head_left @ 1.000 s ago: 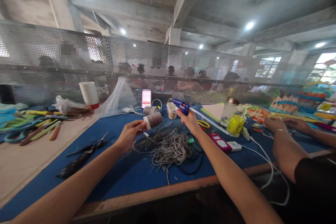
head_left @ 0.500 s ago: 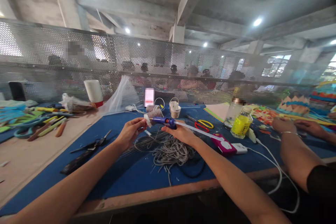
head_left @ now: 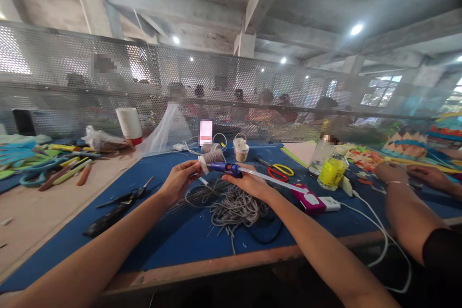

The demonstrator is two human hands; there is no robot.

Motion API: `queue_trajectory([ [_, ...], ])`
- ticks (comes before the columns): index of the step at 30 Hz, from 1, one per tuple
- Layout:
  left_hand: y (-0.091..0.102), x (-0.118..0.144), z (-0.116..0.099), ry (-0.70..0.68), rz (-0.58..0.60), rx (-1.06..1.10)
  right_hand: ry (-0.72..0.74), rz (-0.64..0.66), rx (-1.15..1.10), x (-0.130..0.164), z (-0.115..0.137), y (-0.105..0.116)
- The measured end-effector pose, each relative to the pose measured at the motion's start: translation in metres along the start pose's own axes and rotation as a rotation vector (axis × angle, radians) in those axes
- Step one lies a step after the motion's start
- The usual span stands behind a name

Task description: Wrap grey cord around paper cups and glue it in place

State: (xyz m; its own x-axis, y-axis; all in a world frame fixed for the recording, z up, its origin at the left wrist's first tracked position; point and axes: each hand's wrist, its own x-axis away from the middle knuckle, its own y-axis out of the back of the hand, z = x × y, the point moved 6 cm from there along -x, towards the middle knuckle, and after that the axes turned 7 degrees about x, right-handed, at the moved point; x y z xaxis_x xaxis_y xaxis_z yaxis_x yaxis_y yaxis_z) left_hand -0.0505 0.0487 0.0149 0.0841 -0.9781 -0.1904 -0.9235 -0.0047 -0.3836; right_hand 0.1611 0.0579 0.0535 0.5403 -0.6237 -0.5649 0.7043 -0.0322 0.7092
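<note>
The left hand (head_left: 179,180) pinched a small spool (head_left: 212,158) wound with grey-brown cord, held up over the blue desk (head_left: 173,231); the right hand (head_left: 249,184) was closed around a blue glue gun (head_left: 225,167), its nozzle touching or just short of the spool's near end; which could not be told. The wrapping looked largely done, judging by the covered body; fixing the cord end seemed to be what was left. A loose heap of grey cord (head_left: 234,207) lay below the hands; scissors (head_left: 124,197) and a yellow bottle (head_left: 332,172) stood apart; a co-worker's hand (head_left: 391,172) rested at the right.
</note>
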Motion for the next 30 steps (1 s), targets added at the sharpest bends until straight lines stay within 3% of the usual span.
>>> queue_trajectory([
  [30,0.001,-0.0007,0.0019,0.01,-0.001,-0.005,0.043,0.005,0.074,-0.0001,0.0004,-0.0001],
])
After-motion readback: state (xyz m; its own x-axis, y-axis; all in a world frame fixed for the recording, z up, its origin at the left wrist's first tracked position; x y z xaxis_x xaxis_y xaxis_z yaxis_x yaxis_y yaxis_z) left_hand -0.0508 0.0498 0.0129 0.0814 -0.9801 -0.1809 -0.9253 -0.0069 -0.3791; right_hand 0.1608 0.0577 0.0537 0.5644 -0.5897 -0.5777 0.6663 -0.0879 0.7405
